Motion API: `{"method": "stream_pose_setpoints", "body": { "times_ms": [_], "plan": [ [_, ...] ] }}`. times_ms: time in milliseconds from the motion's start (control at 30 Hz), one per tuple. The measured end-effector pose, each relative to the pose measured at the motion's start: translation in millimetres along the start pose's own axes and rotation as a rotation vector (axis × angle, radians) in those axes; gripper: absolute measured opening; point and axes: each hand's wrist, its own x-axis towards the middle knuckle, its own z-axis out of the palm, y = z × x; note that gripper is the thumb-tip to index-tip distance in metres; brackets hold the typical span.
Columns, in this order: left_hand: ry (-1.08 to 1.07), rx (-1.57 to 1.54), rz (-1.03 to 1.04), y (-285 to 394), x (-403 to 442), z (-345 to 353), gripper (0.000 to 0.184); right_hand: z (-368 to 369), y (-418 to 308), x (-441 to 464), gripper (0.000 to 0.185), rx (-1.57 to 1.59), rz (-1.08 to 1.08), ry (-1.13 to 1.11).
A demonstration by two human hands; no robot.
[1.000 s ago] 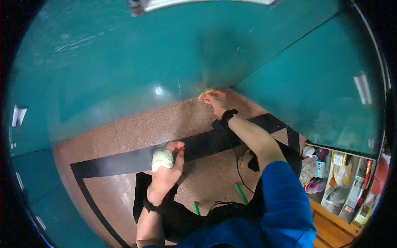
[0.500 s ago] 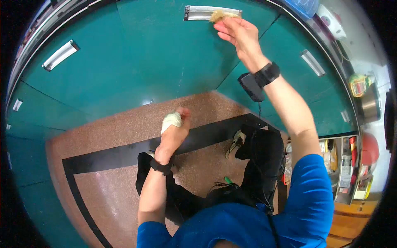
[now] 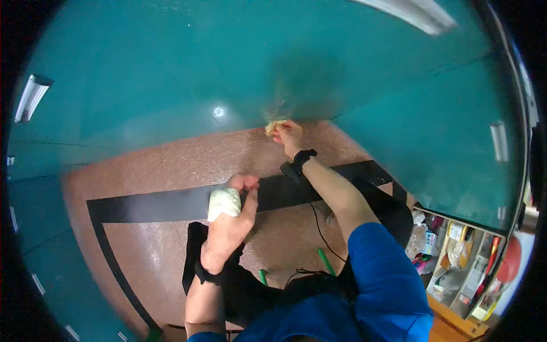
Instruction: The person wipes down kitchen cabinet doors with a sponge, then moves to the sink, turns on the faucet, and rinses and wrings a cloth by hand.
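Head view: looking down at a teal door (image 3: 171, 80) and a brown floor (image 3: 165, 165), pretty fisheye around the edges.
Right hand: the right hand (image 3: 289, 135) reaches out to the far edge of the floor, fingers pinched narrow on a tan pad (image 3: 273, 127).
Tan pad: sits in those fingertips, right by the line where the door meets the floor; can't tell which of the two it's actually touching.
Left hand: the left hand (image 3: 232, 228) is closer to the body, over the floor, fingers curled in and bunched together.
White wad: a white wad (image 3: 224, 204) lies against the left fingers, but honestly can't tell if it's gripped or wrapped around them.
Wrists: black band (image 3: 208, 276) on the left one, another strap (image 3: 305, 155) on the right with a dark box (image 3: 290, 170) attached.
Floor stuff: wide black tape (image 3: 154, 206) runs across under the left hand, and two green rods (image 3: 326, 261) poke up near the dark trousers (image 3: 250, 290).
Right side: an open drawer (image 3: 441, 285) full of bags and packets, below another teal panel (image 3: 410, 131).
Up top: a silver handle (image 3: 419, 15) on the door, partly cut off.
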Motion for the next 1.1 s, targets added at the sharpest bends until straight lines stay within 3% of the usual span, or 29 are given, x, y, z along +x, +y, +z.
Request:
{"method": "stream_pose_setpoints", "body": {
  "times_ms": [67,233,400,567,633,700,800,967,1100],
  "plan": [
    [-0.014,-0.069,-0.045,-8,3,3,0.014,5,49,34,0.016,0.027,0.041,0.049],
    [-0.031,-0.054,-0.043,-12,2,10,0.013,3,54,36,0.017,0.089,0.010,-0.007],
    [-0.026,0.008,0.151,-3,-4,13,0.010,13,-116,-85,0.014,0.087,-0.163,-0.163],
    [0.037,-0.003,0.240,-20,-12,24,0.011,17,-307,-224,0.027,0.077,-0.418,-0.450],
    [0.199,0.045,0.383,-21,-14,26,0.009,24,-353,-253,0.023,0.146,-0.473,-0.441],
    [0.178,-0.020,0.335,-9,-19,17,0.009,36,-368,-271,0.024,0.113,-0.466,-0.360],
    [0.179,-0.075,0.312,-13,-28,6,0.016,43,-340,-265,0.025,0.124,-0.511,-0.382],
    [0.216,-0.094,0.228,-32,-34,-29,0.015,67,-181,-170,0.019,0.141,-0.145,-0.235],
    [0.241,0.008,0.067,-33,-37,-66,0.013,75,-38,-55,0.024,0.125,0.149,-0.131]
  ]
}}
